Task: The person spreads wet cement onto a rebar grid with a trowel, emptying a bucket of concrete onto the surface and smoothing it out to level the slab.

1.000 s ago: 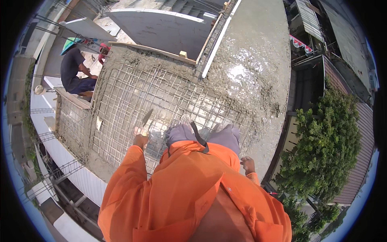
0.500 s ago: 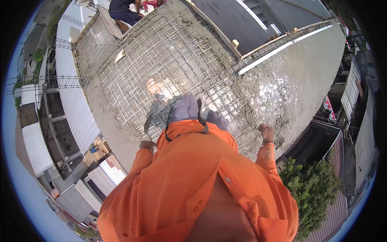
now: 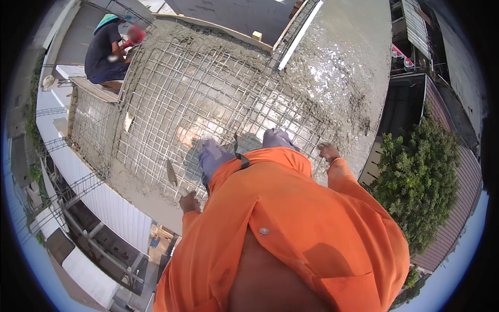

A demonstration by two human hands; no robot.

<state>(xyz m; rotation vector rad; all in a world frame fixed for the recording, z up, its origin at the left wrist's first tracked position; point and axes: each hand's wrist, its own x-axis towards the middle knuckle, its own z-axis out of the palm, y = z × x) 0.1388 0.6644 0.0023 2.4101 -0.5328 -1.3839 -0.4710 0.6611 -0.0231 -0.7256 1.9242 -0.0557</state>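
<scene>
I stand on a steel mesh grid [image 3: 197,99] laid over a slab, in an orange shirt and grey trousers. My left hand [image 3: 189,203] is closed on the handle of a trowel [image 3: 172,174], whose blade points up over the mesh near the slab's edge. My right hand [image 3: 328,152] hangs at my side with fingers loosely curled and nothing in it, above wet grey concrete [image 3: 338,78].
Another person [image 3: 106,49] in dark clothes and a green hat crouches at the far left corner of the slab. A white pipe [image 3: 300,35] lies along the far side. The slab's left edge drops to scaffolding [image 3: 78,187] below. A tree [image 3: 421,177] stands at right.
The view has swung back to the right, so the slab sits more centred. My left hand with the trowel is lower, near the slab's edge. My right hand stays at my side.
</scene>
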